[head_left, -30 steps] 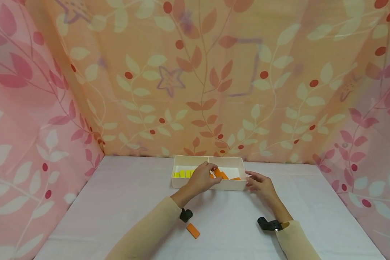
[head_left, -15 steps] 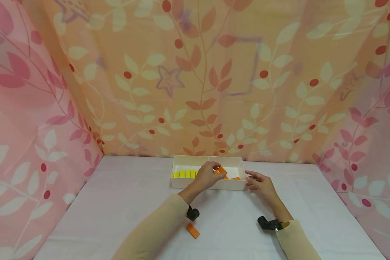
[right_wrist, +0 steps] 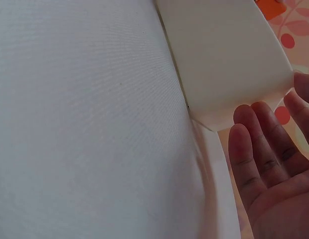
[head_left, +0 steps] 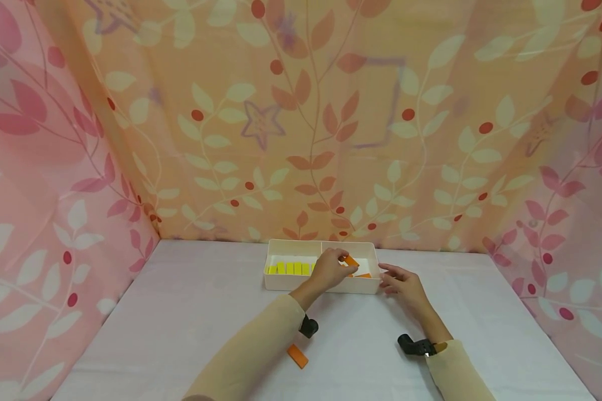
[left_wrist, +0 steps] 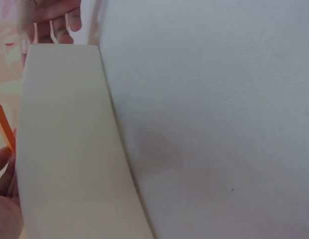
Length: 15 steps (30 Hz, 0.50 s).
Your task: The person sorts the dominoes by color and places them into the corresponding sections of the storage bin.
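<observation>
My left hand (head_left: 328, 270) reaches over the front wall of a white two-compartment box (head_left: 291, 283) into its right compartment. Its thumb and fingers pinch a flat orange domino block (head_left: 351, 261), which also shows in the left wrist view at the far left edge. Another orange block (head_left: 364, 275) lies in that compartment near the front wall. Yellow blocks (head_left: 297, 269) stand in a row in the left compartment, the row's right end hidden behind my left hand. My right hand (head_left: 403, 284) has loosely extended fingers touching the box's right end, as the right wrist view shows closely.
One orange block (head_left: 297, 356) lies on the white-covered table (head_left: 221, 312), just right of my left sleeve (head_left: 251, 351). A leaf-patterned curtain (head_left: 301, 184) rises right behind the box, and pink patterned cloth stands at both sides.
My left hand has moved rightward within the right compartment, carrying the orange domino block along. More of the yellow row shows now. My right hand has stayed at the box's right end.
</observation>
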Tool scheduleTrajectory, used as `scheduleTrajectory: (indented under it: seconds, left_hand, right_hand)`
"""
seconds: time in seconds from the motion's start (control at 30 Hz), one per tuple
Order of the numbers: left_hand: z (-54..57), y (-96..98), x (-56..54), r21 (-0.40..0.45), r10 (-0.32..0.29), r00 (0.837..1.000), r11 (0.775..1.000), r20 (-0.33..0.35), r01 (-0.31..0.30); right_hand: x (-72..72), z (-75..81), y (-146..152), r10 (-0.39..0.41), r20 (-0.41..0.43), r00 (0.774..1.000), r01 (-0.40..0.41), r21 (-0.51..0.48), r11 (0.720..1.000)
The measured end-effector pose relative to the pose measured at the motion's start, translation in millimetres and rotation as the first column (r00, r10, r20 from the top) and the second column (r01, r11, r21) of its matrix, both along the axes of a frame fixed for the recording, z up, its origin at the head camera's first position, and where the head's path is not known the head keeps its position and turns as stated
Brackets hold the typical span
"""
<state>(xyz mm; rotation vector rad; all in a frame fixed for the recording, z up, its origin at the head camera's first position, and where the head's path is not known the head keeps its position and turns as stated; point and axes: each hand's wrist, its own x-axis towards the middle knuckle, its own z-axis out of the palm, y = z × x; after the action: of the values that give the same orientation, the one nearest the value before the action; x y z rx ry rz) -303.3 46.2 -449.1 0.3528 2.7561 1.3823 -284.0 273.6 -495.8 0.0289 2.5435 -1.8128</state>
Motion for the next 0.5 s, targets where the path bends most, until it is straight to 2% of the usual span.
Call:
scheduleTrajectory:
  seconds: [0.17,0.5]
  left_hand:
    - [-4.4,7.0,-3.4,-0.06,0.026,0.999,0.998,0.033,-0.024]
    - [-1.2,16.2,-17.6,-0.158,0.079,0.995,0.985,0.063,-0.068]
  right_hand:
    - [1.2,0.0,1,0.006,0.004,1.0,-0.006,-0.004,1.0]
    - [-0.2,0.7,2,0.003,0.022,1.0,-0.003,-0.025,1.0]
